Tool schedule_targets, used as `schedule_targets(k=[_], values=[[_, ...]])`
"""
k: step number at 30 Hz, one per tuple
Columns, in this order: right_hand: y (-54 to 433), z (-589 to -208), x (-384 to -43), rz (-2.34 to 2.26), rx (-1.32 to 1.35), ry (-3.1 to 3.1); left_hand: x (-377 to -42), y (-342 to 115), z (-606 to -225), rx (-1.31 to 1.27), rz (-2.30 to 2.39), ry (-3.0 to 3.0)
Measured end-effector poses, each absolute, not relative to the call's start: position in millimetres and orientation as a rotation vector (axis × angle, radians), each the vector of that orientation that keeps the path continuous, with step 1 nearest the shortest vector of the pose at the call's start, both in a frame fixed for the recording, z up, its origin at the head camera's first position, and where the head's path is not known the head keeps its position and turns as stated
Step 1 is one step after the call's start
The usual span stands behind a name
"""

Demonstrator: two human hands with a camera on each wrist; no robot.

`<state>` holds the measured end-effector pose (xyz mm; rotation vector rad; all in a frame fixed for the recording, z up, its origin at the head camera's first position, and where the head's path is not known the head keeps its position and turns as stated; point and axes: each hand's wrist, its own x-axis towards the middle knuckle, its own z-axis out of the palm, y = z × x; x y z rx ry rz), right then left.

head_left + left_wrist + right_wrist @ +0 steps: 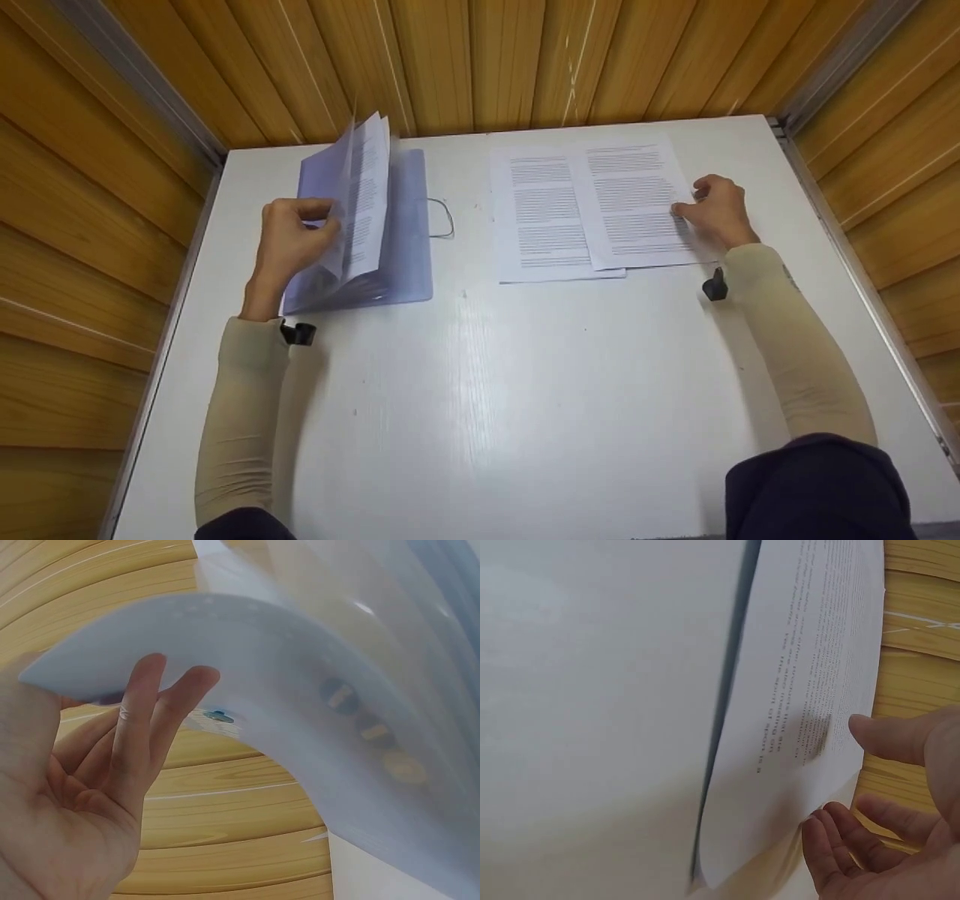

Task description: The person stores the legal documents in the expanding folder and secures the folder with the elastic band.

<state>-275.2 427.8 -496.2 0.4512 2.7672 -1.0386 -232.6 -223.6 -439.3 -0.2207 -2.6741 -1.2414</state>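
Note:
On the left of the table, a translucent bluish display folder [411, 225] lies spread, with printed pages [367, 202] standing up inside it. My left hand [296, 236] pinches a clear plastic sleeve [247, 652] of the folder by its edge; the sleeve bends away in a curve, partly hiding the thumb and index finger in the left wrist view. Over on the right, two printed sheets overlap: a left sheet [551, 214] and a right sheet [637, 202] partly on top. At the right sheet's edge is my right hand [716, 210], thumb and fingers apart, fingertips right at the paper [780, 690].
A thin cord loop [442, 217] sticks out from the folder's right side. The white table [465, 390] meets wood-slat walls [502, 67] at the back and both sides. A small black wrist camera [300, 334] sits at each cuff.

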Motion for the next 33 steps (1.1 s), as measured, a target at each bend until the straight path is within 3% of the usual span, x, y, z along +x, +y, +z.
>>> schedule_targets(k=[10, 33], values=[[426.5, -504.5, -273.8, -0.930, 0.365, 2.871, -232.7, -225.1, -440.3, -0.246, -1.275, -2.642], [423.9, -496.9, -280.5, -1.060, 0.564, 2.688, -232.9, -224.9, -436.4, -0.185, -1.232, -2.708]])
